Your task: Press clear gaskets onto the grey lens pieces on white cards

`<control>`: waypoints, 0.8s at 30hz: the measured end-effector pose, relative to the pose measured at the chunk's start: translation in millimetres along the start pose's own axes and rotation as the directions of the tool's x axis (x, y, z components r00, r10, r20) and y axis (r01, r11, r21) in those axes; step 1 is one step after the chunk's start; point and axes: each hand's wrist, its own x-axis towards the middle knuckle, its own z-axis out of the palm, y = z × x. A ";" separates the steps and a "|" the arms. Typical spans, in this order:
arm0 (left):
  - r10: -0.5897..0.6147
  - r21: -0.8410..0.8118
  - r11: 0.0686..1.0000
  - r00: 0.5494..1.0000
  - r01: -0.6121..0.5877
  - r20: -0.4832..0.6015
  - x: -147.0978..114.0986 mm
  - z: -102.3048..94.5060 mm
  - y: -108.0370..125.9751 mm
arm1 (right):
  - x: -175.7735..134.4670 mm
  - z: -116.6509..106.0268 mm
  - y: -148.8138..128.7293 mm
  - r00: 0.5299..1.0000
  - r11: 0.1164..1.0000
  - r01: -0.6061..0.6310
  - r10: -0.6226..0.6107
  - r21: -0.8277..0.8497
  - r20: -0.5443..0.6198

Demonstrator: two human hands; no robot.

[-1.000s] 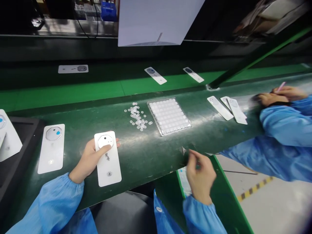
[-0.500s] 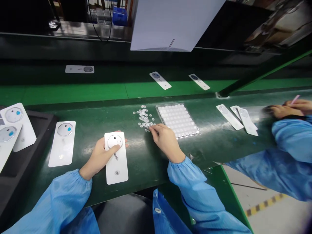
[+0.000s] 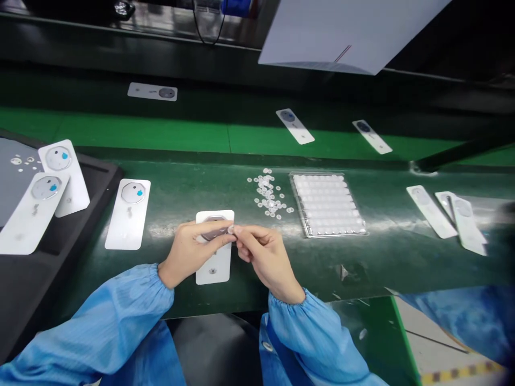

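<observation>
My left hand point(image 3: 191, 249) and my right hand point(image 3: 265, 254) meet at the fingertips, both closed in a pinch on a small translucent disc point(image 3: 230, 229). The fingers partly cover the disc. Under my left hand lies a white panel point(image 3: 213, 271) with rounded corners, a dark printed emblem and a round-cornered window at its top, largely hidden by my fingers. Beyond my right hand is a loose scatter of small clear discs point(image 3: 267, 193). Right of them sits a clear tray point(image 3: 328, 203) with rows of white round pieces.
A similar panel point(image 3: 127, 214) with a blue dot lies left. Two more lean on a dark foam tray point(image 3: 96, 187). Panels point(image 3: 294, 126) lie along the back ledge, others point(image 3: 432, 212) at right. A co-worker's blue sleeve point(image 3: 466, 311) shows at right. A white board point(image 3: 346, 32) hangs above.
My right hand has moved from the loose discs to my left fingertips with a disc. My left hand has let go of the panel, which now rests beneath it. The view has swung right-to-left slightly.
</observation>
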 end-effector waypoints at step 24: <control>0.003 0.013 1.000 0.981 -0.006 0.192 2.4 -5.6 0.9 | 1.6 -23.9 -19.2 0.985 0.976 -0.029 0.064 -0.218 0.159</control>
